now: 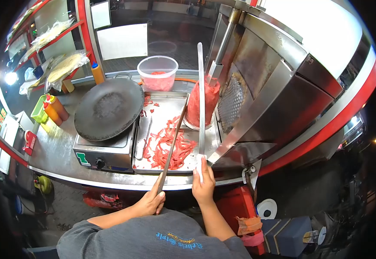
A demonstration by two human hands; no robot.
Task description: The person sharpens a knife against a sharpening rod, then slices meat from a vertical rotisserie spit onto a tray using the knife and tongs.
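Observation:
My left hand [150,202] is closed round the handle of a long, dark, thin rod [173,144], which slants up over the tray. In my right hand [203,183] is a long pale blade [202,99], held upright in front of the red meat cone [206,102]. Whether the blade touches the cone I cannot tell. The cone stands on a vertical spit beside the grill. Sliced red meat [170,149] lies in a heap on the metal tray [162,98], below both tools.
A black pan [109,108] sits on a burner [106,154] left of the tray. Behind the tray is a clear tub [158,74] with red meat. Sauce bottles [55,110] stand at left. The metal grill housing [268,108] rises at right.

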